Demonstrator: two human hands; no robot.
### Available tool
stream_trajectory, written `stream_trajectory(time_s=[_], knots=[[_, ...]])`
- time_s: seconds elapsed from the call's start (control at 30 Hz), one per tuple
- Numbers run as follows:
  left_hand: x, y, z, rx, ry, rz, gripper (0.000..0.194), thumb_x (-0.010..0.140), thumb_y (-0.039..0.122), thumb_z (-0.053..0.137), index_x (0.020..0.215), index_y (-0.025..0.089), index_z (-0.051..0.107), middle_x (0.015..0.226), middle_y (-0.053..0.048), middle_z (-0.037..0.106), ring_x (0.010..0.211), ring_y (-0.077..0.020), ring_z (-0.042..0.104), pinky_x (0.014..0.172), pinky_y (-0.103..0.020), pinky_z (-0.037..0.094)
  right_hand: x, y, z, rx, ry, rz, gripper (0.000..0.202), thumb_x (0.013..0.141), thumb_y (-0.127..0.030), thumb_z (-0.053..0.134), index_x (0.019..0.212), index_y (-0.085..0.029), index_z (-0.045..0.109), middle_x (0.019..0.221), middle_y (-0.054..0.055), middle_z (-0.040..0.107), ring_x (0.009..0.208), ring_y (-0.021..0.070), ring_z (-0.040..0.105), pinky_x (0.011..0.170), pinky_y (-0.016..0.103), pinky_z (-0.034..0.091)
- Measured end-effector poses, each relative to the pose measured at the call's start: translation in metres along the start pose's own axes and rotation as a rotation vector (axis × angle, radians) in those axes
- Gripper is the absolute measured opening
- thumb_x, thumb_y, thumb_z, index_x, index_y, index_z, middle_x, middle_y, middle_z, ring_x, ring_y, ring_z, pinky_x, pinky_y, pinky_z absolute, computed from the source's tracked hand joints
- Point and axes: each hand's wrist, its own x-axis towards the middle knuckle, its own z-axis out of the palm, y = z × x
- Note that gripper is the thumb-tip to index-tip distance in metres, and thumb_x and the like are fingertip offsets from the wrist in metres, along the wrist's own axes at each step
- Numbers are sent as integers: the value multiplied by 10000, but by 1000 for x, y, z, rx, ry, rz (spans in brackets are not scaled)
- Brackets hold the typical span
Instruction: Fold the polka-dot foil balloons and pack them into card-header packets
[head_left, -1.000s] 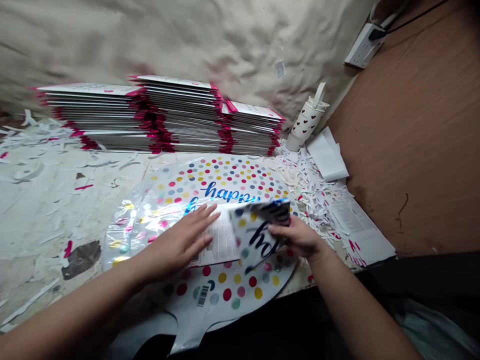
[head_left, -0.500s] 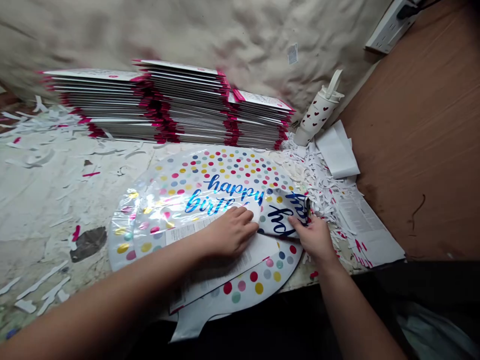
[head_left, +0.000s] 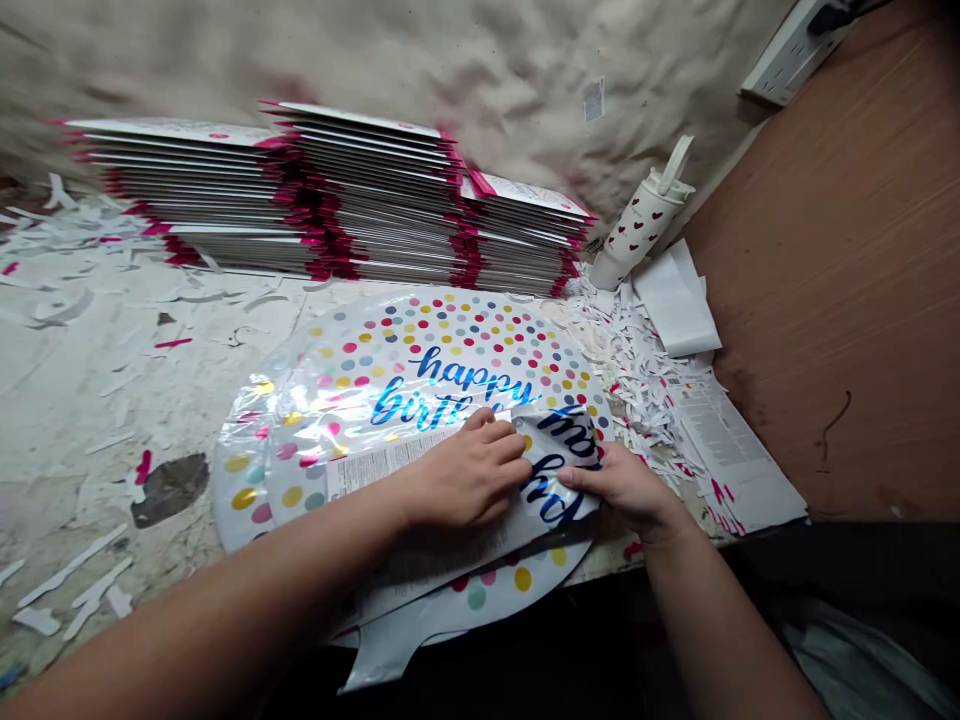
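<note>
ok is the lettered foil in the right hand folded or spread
Folded: the lettered foil in the right hand is a compact piece showing only word fragments, while the dotted balloon beneath lies flat.

Dim overall; glare on foil balloon (head_left: 352, 400) left of left hand (head_left: 469, 470); deep shadow below right hand (head_left: 634, 490); card stacks (head_left: 382, 205) beyond hands slightly soft.

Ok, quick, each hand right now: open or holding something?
Left hand: curled over the printed packet; grip cannot be told.
Right hand: closed on the folded foil.
</note>
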Motion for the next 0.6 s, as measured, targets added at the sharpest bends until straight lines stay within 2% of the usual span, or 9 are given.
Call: stream_trajectory(time_s=[0.1,0.2,0.27,0.37,0.43,0.5,0.6], knots=[[-1,0,1,13,-17,-41,76,771,216,444,817,179,492,866,-62,520,867,-221,426,863,-419,281,8,-8,12,118,19,-22,365,651,-356,715,935,-151,611,837,41,698,748,195,654,707,332,523],[-1,-2,-1,29,-18,-94,97,814,192,392,825,174,487,865,-66,517,869,-221,421,855,-422,283,13,-10,21,184,140,-91,321,651,-344,710,882,-189,549,697,-17,670,607,146,630,589,266,514],[-1,-2,-2,30,3,-112,113,830,192,376,829,171,487,860,-71,514,877,-226,417,849,-420,287,15,-10,25,138,222,-151,313,647,-347,704,849,-194,522,641,-34,641,552,135,606,538,249,497],[0,-2,-4,27,20,-127,112,829,190,380,829,168,490,850,-74,512,879,-229,413,847,-419,291,16,-11,30,-29,163,-238,308,696,-371,647,919,-191,533,796,11,661,699,167,633,634,287,514],[0,-1,-5,33,11,-135,113,828,184,377,820,169,488,845,-72,511,871,-226,412,844,-418,295,16,-15,32,-76,137,-258,356,692,-357,651,980,-202,510,836,11,660,707,164,634,635,288,513],[0,0,-6,52,-4,-143,106,818,184,384,824,169,488,854,-73,512,876,-229,411,852,-427,292,17,-19,33,-21,155,-242,405,670,-347,668,994,-210,468,734,-23,648,587,139,614,556,268,499],[1,1,-8,87,-23,-151,114,789,183,409,855,156,498,886,-84,516,898,-240,410,875,-442,286,21,-24,35,56,149,-229,351,647,-353,670,881,-196,460,582,-64,593,476,108,558,505,241,470]])
